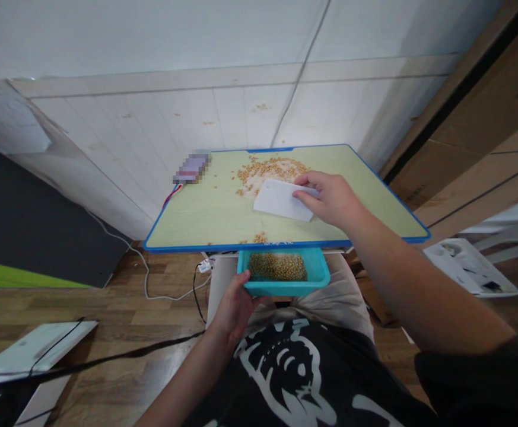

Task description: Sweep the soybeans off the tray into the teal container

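Note:
My right hand pinches a flat white card, like a plastic scraper, and holds it over the table beside a pile of yellow beans mixed with white grains. A few loose beans and white grains lie along the table's front edge. Below that edge, over my lap, is a turquoise plastic tray. Beans and grains, greenish on the left, cover part of its bottom. My left hand grips the tray's front left corner, thumb on the rim.
The small table has a pale yellow-green top and a blue edge, against a white wall. A blurred-out device with a red cable sits at its back left. Cardboard boxes stand on the right. Cables run over the wooden floor.

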Demonstrator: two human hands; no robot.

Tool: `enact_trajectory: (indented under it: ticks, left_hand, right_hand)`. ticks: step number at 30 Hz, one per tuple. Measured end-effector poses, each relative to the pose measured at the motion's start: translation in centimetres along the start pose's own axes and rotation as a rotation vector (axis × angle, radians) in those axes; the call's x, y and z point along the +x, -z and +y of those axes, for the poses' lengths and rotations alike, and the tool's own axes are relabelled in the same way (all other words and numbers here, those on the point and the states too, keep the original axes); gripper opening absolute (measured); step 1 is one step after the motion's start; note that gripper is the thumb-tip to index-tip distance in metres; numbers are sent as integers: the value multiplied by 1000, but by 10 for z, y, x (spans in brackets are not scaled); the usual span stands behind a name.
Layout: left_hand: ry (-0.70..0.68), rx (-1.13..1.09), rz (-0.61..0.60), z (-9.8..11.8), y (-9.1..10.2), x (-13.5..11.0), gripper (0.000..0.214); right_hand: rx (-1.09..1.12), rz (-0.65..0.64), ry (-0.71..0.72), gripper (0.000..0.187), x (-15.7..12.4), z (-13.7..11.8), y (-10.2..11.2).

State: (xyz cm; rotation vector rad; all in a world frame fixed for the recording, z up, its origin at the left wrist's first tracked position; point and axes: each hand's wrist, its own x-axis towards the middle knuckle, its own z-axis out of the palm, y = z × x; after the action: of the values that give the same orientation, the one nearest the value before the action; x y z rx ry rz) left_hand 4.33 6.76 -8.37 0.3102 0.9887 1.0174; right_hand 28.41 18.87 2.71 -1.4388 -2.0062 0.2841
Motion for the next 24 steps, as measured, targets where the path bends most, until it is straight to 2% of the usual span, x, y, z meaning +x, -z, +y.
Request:
enact_trajectory:
  ticks: [5,13,18,24]
  left_hand:
    - [-31,4,-13,1,4,-2,49]
    - [-61,25,-41,4,17,-4,62]
    - [-50,9,-25,6,23,-2,55]
    - [-45,-7,-29,8,23,-2,52]
  right_hand:
    - [-62,-59,56,21,6,-8,-7]
    - [27,-87,-15,33,34,20,-20]
    - [124,-205,-37,34,38,29,-26]
    - [217,-284,-64,33,33,30,-31]
